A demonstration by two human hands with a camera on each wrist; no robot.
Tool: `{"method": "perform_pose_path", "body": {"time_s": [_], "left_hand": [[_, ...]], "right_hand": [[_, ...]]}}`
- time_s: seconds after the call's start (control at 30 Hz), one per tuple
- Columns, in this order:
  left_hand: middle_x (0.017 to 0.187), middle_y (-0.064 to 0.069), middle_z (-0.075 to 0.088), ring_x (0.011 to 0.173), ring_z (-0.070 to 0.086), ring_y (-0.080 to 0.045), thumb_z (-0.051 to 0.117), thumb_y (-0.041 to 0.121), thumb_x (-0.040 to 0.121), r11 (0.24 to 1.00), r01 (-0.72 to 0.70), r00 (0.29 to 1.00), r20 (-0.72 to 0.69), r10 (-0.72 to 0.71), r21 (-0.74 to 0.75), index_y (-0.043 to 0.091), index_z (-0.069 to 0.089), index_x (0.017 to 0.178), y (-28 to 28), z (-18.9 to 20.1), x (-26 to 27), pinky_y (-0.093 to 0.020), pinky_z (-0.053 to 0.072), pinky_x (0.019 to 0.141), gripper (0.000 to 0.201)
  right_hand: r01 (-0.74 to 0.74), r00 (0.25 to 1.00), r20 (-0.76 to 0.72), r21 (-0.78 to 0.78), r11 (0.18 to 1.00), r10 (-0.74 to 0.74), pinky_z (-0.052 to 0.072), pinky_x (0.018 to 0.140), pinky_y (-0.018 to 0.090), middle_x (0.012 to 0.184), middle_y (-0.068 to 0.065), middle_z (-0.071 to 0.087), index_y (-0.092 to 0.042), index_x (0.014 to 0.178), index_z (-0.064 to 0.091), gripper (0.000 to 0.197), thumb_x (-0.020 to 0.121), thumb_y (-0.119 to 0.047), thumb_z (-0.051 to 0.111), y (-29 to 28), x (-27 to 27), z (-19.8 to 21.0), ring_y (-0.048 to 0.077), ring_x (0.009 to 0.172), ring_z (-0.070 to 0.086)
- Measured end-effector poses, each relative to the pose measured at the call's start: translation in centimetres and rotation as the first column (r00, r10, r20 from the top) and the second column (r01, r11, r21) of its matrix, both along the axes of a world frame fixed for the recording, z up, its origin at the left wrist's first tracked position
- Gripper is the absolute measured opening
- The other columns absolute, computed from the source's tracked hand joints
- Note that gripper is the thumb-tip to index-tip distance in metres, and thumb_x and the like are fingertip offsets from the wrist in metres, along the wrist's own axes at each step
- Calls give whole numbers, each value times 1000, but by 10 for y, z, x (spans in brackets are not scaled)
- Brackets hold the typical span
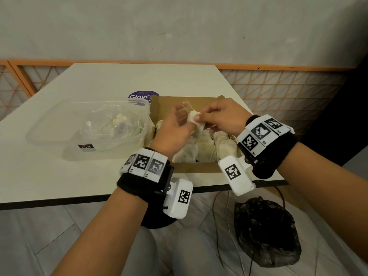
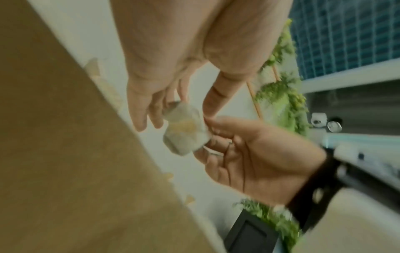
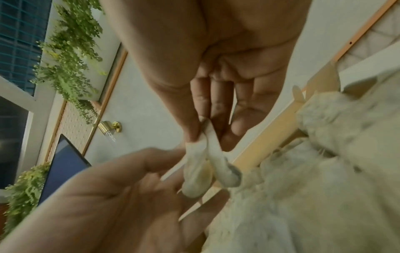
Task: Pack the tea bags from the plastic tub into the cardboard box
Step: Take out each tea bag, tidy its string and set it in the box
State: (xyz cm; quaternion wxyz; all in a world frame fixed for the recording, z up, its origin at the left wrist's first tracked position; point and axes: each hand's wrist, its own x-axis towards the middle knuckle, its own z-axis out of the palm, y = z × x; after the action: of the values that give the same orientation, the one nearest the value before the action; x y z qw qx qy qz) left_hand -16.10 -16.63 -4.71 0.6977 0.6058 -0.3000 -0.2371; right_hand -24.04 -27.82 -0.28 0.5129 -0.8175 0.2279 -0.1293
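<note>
Above the cardboard box [image 1: 157, 108], a tea bag [image 1: 194, 120] is pinched between both hands, left hand [image 1: 175, 126] and right hand [image 1: 223, 116], probably to untangle its string before it is laid among the packed bags; the plastic tub [image 1: 87, 126] sits left of the box.

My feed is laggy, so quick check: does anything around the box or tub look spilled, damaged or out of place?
Nothing spilled. The white tea bag pinched between left hand and right hand looks folded over, strings tangled above it. The brown cardboard box holds tea bags; the clear plastic tub sits upright.
</note>
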Motion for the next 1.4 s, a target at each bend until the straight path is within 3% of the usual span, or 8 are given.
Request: {"method": "perform_pose_path", "body": {"time_s": [0.07,0.17,0.37,0.57,0.8,1.0,1.23,1.4], "left_hand": [[111,-4,58,96,59,-14,60,2,88,989,-125,972,-211,105,-80,21,50,101,6,4,8,-30,50,80,25],[96,0,58,97,56,-18,62,8,88,973,-194,923,-360,138,-122,21,46,83,14,8,14,-30,48,80,21],[99,0,65,80,61,-10,69,20,83,997,60,972,-232,-46,56,20,59,97,17,7,4,-22,48,69,17],[79,6,62,68,56,-4,74,18,78,988,49,986,-163,-24,150,25,62,79,20,2,-1,-17,43,59,14],[83,7,68,75,64,-5,69,25,85,998,-55,972,-228,64,43,26,61,75,22,5,-3,-20,47,63,12],[83,4,68,78,62,-8,68,23,84,999,-37,925,-380,29,-15,21,64,82,24,1,-1,-14,45,57,5],[82,8,68,86,63,-10,66,22,86,996,37,882,-466,-73,-87,20,64,87,21,1,0,-22,51,77,3],[85,-3,67,72,60,-10,69,18,84,994,-71,890,-455,27,-81,12,66,91,16,-1,-5,-16,52,60,10]], "right_hand": [[3,1000,6,-11,1000,-3,49,53,16,71,5,62,-12,76,61,10,82,-11,69,-7,-4,4,7,53,58],[-33,999,45,57,998,30,48,50,13,68,4,62,-9,81,61,9,81,-4,68,-14,-8,9,3,50,59],[-141,989,68,154,978,132,47,50,13,60,-1,67,-5,82,65,7,80,2,65,-15,-8,15,5,53,61],[-62,994,99,155,986,47,48,47,14,57,0,67,-9,74,65,13,83,-1,63,-18,-7,12,7,52,61],[-82,995,72,152,985,71,50,50,15,74,10,66,-10,77,63,11,85,-1,62,-14,-7,14,12,60,63],[-22,993,114,249,968,-7,54,54,18,61,2,69,-5,81,64,6,85,-2,62,-16,-5,14,9,54,65],[-22,995,103,312,950,-11,56,57,19,70,6,71,-5,85,66,6,87,-5,60,-11,-4,11,12,58,68],[-66,991,129,352,934,22,56,60,23,86,13,71,0,98,65,22,92,-19,55,-1,0,17,18,70,70]]}}
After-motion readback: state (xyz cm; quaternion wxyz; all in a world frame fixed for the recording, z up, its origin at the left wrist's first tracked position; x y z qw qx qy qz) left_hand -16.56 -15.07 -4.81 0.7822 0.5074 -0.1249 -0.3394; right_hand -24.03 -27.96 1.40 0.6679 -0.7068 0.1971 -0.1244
